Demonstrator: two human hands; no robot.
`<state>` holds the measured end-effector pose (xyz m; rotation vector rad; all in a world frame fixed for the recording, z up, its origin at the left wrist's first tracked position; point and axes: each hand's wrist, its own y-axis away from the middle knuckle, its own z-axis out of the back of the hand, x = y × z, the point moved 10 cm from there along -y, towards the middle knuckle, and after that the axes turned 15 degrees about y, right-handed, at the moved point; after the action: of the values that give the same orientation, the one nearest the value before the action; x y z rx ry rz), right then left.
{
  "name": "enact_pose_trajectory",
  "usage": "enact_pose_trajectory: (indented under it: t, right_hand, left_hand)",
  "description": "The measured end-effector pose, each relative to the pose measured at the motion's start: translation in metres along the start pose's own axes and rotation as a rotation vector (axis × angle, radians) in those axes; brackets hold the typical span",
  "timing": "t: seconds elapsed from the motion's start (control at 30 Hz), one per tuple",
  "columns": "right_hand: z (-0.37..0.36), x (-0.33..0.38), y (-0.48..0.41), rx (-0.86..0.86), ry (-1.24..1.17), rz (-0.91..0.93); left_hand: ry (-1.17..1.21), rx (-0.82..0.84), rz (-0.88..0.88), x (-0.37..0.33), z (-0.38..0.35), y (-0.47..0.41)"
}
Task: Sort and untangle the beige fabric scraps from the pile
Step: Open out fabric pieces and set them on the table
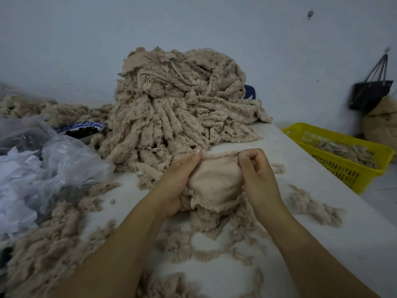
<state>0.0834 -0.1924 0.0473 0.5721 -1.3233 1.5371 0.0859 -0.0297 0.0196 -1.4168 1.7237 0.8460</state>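
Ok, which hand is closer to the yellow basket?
Right. The right hand pinches the beige scrap on the side toward the yellow basket; the left hand holds its far side.

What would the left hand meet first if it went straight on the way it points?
The left hand, gripping a beige fabric scrap, points forward and slightly right. First in that line is probably the foot of the big pile of beige scraps close ahead; depth is hard to judge.
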Motion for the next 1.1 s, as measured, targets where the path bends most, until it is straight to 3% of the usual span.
enact_pose_trajectory:
  t: [0.17, 0.47, 0.57, 0.73, 0.83, 0.9, 0.97, 1.03, 1.1]
  right_hand:
    - [0.006, 0.001, -0.001, -0.038, -0.054, -0.009]
    - [0.008, 0.002, -0.001, -0.030, -0.075, -0.044]
    - [0.004, 0.003, -0.002, 0.048, -0.105, -0.040]
    - [-0.033, -0.008, 0.013, 0.429, 0.239, 0.023]
    - [-0.025, -0.013, 0.004, 0.308, 0.407, 0.039]
    - [-0.006, -0.018, -0.004, 0.163, 0.301, -0.053]
    - [0.008, -0.027, -0.007, 0.071, 0.000, -0.177]
    - [0.011, -0.036, -0.008, 0.031, -0.255, -0.256]
    - [0.008, -0.040, -0.007, 0.039, -0.303, -0.284]
  left_hand:
    - [-0.121, 0.029, 0.000, 0.000, 0.002, 0.001]
    - [0.177, 0.036, 0.082, 0.010, 0.006, -0.004]
    - [0.259, 0.054, 0.128, 0.014, 0.005, -0.004]
    - [0.370, 0.048, 0.092, 0.008, 0.011, -0.008]
    - [0.463, 0.055, 0.050, 0.000, 0.017, -0.008]
    - [0.505, 0.056, 0.039, -0.004, 0.020, -0.009]
    - [0.474, 0.059, 0.056, -0.001, 0.020, -0.010]
    - [0.359, 0.051, 0.089, 0.005, 0.018, -0.010]
    - [0.141, 0.034, 0.113, 0.012, 0.018, -0.010]
